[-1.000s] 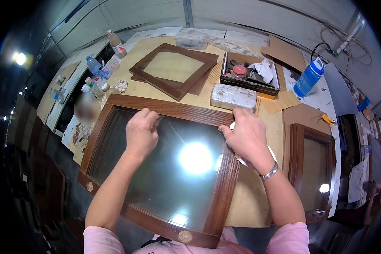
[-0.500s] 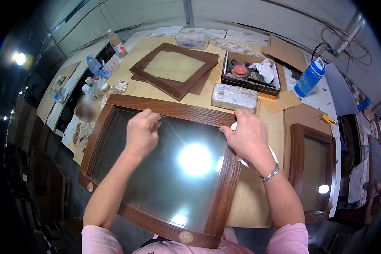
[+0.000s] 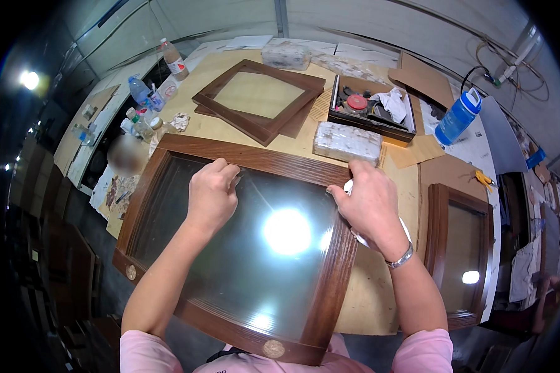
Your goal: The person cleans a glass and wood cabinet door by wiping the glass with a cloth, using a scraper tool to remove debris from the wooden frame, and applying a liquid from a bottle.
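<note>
A brown wooden door frame with a glass pane (image 3: pixel 230 261) lies in front of me, its near edge close to my body. My left hand (image 3: pixel 213 194) is over the glass near the far rail, fingers curled and pressed together. Whatever is between those fingertips, if anything, is too small to make out. At the far right corner of the frame, my right hand (image 3: pixel 368 198) is closed round a white cloth (image 3: pixel 348 186), which shows between the palm and the wood and again beside the wrist. Round carved ornaments (image 3: pixel 273 349) sit on the near corners of the frame.
Two stacked brown frames (image 3: pixel 264 127) lie farther back. Beyond my right hand are a wrapped block (image 3: pixel 347 142) and an open box of odds and ends (image 3: pixel 373 124). A blue bottle (image 3: pixel 457 118) and a narrow glazed frame (image 3: pixel 438 248) are at the right; several bottles (image 3: pixel 140 93) stand left.
The whole view has shifted very slightly. Both hands keep nearly the same places on the frame, and the white cloth stays under my right hand.
</note>
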Motion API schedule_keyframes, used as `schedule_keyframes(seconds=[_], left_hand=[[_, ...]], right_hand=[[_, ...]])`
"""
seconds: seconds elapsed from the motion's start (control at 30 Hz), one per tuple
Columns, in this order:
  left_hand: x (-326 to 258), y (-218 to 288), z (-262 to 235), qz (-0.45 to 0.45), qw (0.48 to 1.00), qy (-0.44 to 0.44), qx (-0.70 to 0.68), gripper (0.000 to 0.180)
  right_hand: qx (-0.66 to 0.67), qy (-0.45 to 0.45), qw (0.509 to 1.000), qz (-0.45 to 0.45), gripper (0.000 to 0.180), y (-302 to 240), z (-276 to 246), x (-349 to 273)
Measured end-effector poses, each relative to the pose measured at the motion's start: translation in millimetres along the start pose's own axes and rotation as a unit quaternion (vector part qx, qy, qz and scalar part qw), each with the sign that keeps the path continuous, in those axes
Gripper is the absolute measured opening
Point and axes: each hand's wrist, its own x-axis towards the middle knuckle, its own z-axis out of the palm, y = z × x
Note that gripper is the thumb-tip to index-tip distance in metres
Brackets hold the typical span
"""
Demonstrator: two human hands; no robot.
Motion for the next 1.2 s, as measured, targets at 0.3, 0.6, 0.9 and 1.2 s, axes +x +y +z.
schedule_keyframes(seconds=[0.3,0.6,0.9,1.2], left_hand=[[0.1,-14.4,1.2,0.003,0.999,0.001,0.053,0.015],[-0.5,-21.2,-4.7,0.136,0.984,0.016,0.113,0.019],[2.5,-22.3,-5.4,0.192,0.978,0.006,0.08,0.015],[10.8,-38.0,-8.0,0.186,0.977,-0.031,0.096,0.02]], right_hand=[[0.005,0.001,1.0,0.001,0.043,-1.1,-0.4,0.3],[0.007,0.006,1.0,-0.004,0.042,1.1,1.7,0.7],[0.011,0.004,1.0,-0.003,0.041,-0.5,1.4,1.1],[0.015,0.009,1.0,-0.002,0.04,0.6,-0.4,1.4]])
